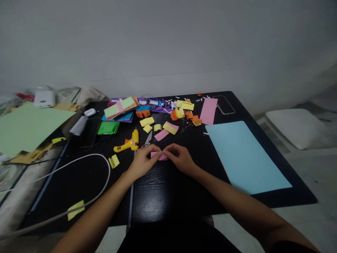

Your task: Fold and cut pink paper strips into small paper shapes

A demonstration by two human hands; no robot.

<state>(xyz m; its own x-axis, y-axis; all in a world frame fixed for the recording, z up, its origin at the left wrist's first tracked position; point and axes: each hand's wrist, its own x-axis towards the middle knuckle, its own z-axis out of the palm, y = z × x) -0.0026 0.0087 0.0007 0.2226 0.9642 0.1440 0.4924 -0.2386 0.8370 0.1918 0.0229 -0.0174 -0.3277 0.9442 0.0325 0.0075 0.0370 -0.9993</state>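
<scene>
Between my two hands, low over the black table, is a small piece of pink paper [162,157]. My left hand [144,160] pinches its left part with thumb and fingers. At its right end the fingertips of my right hand [181,160] close on it, and they partly cover the paper. Just beyond my left hand lie scissors [148,139], their handles hidden by the hand. A yellow glue gun [129,142] rests to the left of them. Pink and yellow paper strips [168,128] lie right beyond my hands.
A large light blue sheet [247,158] covers the right side of the table. Coloured paper stacks [121,108] and scraps [181,112] fill the back. A white cable [109,172] loops across the left. A phone-shaped frame [223,105] lies at the back right.
</scene>
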